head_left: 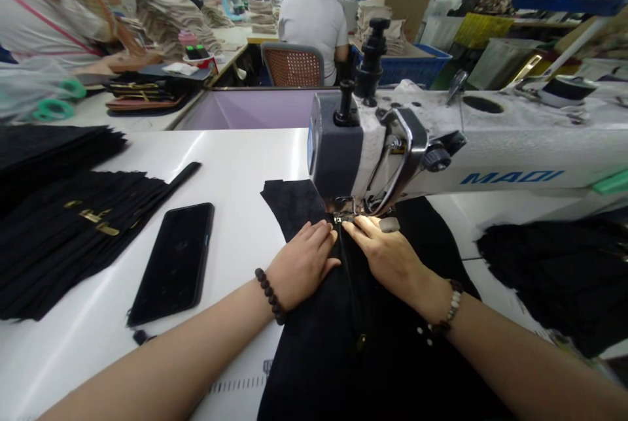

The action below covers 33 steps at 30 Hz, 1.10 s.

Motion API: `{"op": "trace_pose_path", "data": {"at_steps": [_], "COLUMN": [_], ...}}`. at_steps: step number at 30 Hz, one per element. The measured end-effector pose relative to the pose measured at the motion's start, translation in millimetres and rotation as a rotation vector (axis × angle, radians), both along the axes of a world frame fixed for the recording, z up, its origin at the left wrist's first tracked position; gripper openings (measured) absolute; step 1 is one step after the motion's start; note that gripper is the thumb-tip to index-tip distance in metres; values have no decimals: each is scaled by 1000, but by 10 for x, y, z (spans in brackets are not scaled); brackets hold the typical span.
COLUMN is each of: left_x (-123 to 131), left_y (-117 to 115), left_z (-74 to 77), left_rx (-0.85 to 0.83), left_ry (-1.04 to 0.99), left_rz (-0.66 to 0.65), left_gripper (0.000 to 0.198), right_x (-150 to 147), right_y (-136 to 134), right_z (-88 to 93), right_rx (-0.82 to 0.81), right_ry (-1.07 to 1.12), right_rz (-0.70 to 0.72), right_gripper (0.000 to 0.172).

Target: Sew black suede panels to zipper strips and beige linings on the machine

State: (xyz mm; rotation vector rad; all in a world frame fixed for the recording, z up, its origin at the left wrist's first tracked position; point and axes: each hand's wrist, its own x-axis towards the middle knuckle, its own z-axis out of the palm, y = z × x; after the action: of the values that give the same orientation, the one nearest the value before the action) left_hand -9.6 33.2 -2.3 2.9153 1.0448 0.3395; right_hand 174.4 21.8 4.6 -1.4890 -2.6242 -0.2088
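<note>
A black fabric piece (314, 342) lies on the white table (235, 166) under the head of a white sewing machine (441, 146). My left hand (301, 264) presses flat on the fabric just left of the seam, fingertips close to the presser foot (346, 215). My right hand (387, 254) presses flat on the fabric to the right of the seam, fingertips next to the foot. A zipper line with a small gold pull (362, 341) runs down the fabric between my wrists. Both wrists wear bead bracelets.
A black phone (174, 264) lies face up left of my left arm. Stacks of black pieces with gold zippers (73, 231) cover the table's left side. More black fabric (554, 264) lies at right. A seated person in white (314, 19) works behind; another person's arm (59, 22) shows at far left.
</note>
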Motion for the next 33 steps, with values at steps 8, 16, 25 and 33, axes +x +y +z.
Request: {"op": "trace_pose_path", "data": {"at_steps": [8,16,25,33], "left_x": [24,52,80,106], "left_y": [28,28,-24,-39], "left_z": [86,93,60,48], "left_rx": [10,-23,-27,-7], "left_ry": [66,108,78,60], "left_rz": [-7,49,117,127], "left_gripper": [39,35,33,39], "right_x": [65,90,-57,69], "right_y": [-24,-18,-107,-80], "right_z": [-86,-97,-31,-108], "right_rx": [25,35,-28,-10], "right_ry": [71,145,75,176], "right_rz": [12,30,-59,30], "right_gripper": [42,41,40,42]}}
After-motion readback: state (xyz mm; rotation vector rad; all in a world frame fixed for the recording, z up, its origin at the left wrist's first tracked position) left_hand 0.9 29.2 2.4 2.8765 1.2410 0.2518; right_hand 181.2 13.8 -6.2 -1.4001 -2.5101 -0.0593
